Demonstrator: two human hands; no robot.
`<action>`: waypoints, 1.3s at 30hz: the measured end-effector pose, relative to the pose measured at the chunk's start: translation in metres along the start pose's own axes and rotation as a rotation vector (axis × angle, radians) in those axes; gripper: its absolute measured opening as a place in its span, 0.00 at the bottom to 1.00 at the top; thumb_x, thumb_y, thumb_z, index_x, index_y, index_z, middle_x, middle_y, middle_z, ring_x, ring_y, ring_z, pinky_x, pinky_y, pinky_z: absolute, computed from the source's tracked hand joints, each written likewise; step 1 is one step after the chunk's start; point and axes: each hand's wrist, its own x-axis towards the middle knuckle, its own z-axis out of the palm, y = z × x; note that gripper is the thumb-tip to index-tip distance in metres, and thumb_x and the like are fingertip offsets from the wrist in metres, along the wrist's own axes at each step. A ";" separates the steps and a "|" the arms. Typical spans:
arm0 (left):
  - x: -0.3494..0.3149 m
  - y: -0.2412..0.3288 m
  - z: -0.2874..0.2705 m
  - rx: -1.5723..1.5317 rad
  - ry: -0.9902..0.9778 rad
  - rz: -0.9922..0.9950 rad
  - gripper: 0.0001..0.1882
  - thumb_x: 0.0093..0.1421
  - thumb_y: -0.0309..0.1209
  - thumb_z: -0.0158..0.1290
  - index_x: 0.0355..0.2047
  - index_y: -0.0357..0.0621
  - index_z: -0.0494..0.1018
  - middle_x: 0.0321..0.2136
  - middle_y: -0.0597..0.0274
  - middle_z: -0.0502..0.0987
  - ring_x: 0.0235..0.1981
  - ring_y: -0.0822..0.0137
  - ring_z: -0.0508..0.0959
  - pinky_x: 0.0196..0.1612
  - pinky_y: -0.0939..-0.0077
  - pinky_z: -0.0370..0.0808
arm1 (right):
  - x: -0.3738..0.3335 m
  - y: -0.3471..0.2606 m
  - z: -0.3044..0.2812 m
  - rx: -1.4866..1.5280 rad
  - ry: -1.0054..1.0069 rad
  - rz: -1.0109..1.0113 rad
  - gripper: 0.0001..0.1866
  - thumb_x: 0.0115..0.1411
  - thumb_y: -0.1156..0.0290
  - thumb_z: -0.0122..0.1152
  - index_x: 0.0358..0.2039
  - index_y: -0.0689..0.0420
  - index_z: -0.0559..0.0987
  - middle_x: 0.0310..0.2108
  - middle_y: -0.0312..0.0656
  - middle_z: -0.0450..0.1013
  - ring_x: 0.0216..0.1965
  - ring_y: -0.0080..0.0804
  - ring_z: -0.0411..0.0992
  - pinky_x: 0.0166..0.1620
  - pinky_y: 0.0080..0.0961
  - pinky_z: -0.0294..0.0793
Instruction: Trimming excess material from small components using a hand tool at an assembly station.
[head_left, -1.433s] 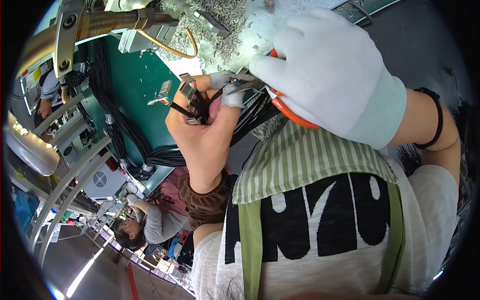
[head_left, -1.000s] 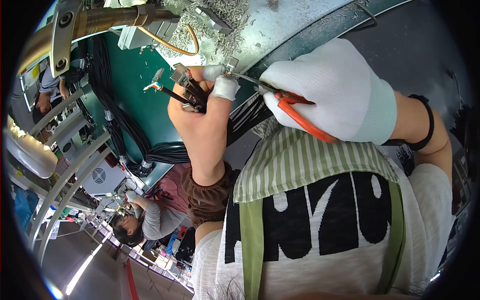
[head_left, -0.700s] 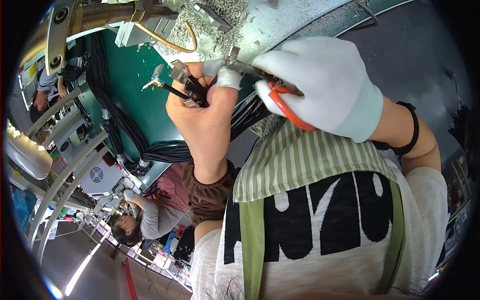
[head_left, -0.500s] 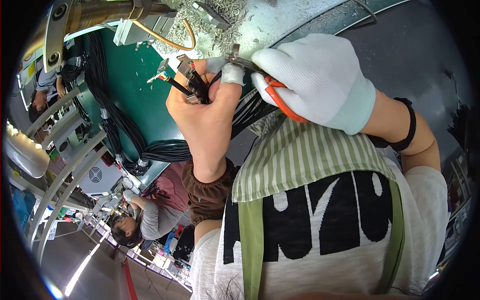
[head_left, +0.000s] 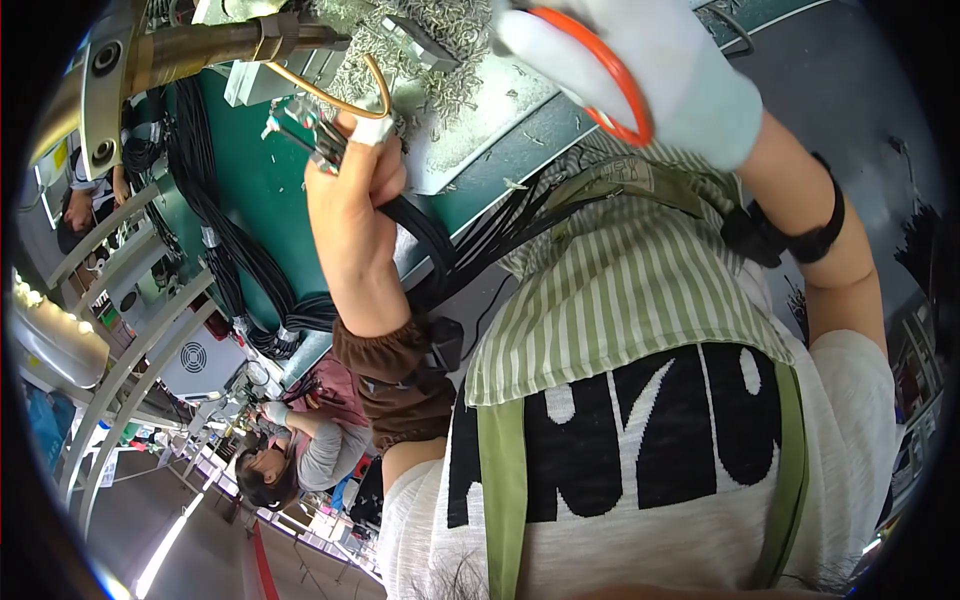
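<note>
The left hand is closed around black cables, their metal connectors over the green table. The gloved right hand grips a red-handled tool; its tip is indistinct.

Tool handle: smooth, glossy plastic. Cables: smooth plastic. Connectors: metal, shiny. Glove: matt cloth.

The left hand is curled closed at far left, its left forearm running back toward near, while the gloved right hand, blurred, grips farther right, its right forearm slanting inward.
</note>
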 end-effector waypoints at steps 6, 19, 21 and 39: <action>0.035 0.010 0.001 0.065 -0.171 0.026 0.12 0.57 0.35 0.57 0.32 0.40 0.69 0.16 0.76 0.61 0.14 0.84 0.54 0.16 0.87 0.49 | 0.052 0.042 0.020 -0.233 0.455 -0.927 0.11 0.55 0.65 0.58 0.23 0.60 0.75 0.15 0.45 0.67 0.17 0.44 0.67 0.25 0.31 0.68; 0.035 0.026 0.012 0.302 -0.142 0.074 0.19 0.53 0.42 0.61 0.33 0.40 0.69 0.17 0.73 0.64 0.14 0.82 0.59 0.16 0.89 0.52 | 0.072 -0.005 -0.019 0.680 -0.478 0.450 0.16 0.55 0.67 0.56 0.16 0.65 0.75 0.11 0.41 0.67 0.11 0.27 0.67 0.14 0.22 0.63; 0.033 0.029 0.015 0.382 -0.119 0.099 0.21 0.52 0.44 0.62 0.33 0.41 0.69 0.18 0.73 0.65 0.15 0.82 0.61 0.18 0.88 0.55 | 0.072 -0.004 -0.022 0.712 -0.483 0.480 0.17 0.55 0.67 0.56 0.16 0.65 0.74 0.10 0.41 0.67 0.10 0.27 0.67 0.15 0.22 0.64; 0.022 0.022 0.012 0.405 -0.134 0.153 0.20 0.52 0.45 0.61 0.31 0.40 0.71 0.20 0.73 0.68 0.21 0.81 0.64 0.24 0.86 0.60 | 0.065 0.000 -0.005 0.657 -0.496 0.383 0.17 0.54 0.67 0.55 0.12 0.63 0.74 0.09 0.40 0.66 0.11 0.27 0.65 0.17 0.24 0.63</action>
